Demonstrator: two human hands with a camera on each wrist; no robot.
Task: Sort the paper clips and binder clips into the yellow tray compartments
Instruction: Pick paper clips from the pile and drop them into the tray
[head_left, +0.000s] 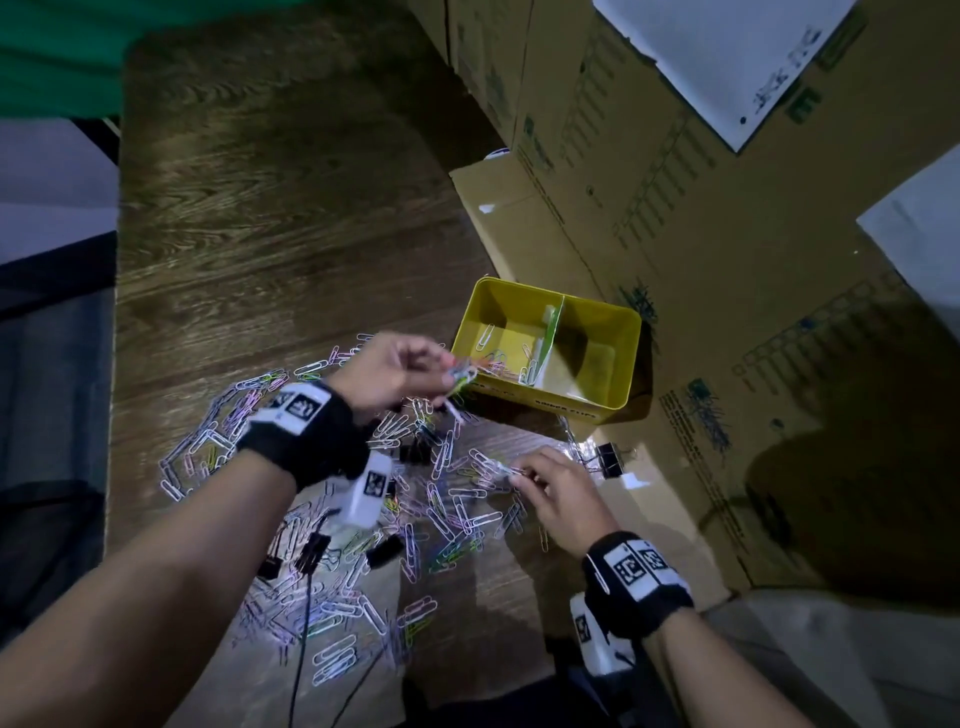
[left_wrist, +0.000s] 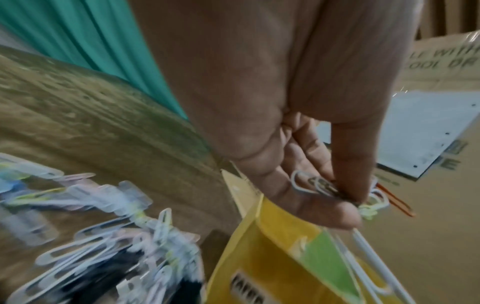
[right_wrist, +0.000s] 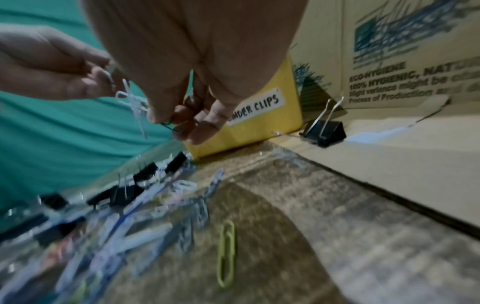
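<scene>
Head: left hand (head_left: 395, 371) pinching a bunch of paper clips (head_left: 460, 375) at near rim of yellow tray (head_left: 623, 358); right hand (head_left: 553, 496) pinching a paper clip (head_left: 501, 469) over the scattered pile (head_left: 353, 525) on wooden counter (head_left: 270, 208).
Left wrist: thumb and fingers (left_wrist: 319, 207) clamped on white and orange clips, above the tray.
Right wrist: fingertips (right_wrist: 205, 125) nipping a dark clip; black binder clip (right_wrist: 324, 129) on cardboard (right_wrist: 389, 156) beside tray, label reading "...NDER CLIPS" (right_wrist: 255, 107).

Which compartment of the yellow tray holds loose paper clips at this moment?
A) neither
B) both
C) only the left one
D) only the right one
C: in the head view, paper clips lie on the floor of the left compartment of the yellow tray, while the right compartment shows only bare yellow bottom.
</scene>
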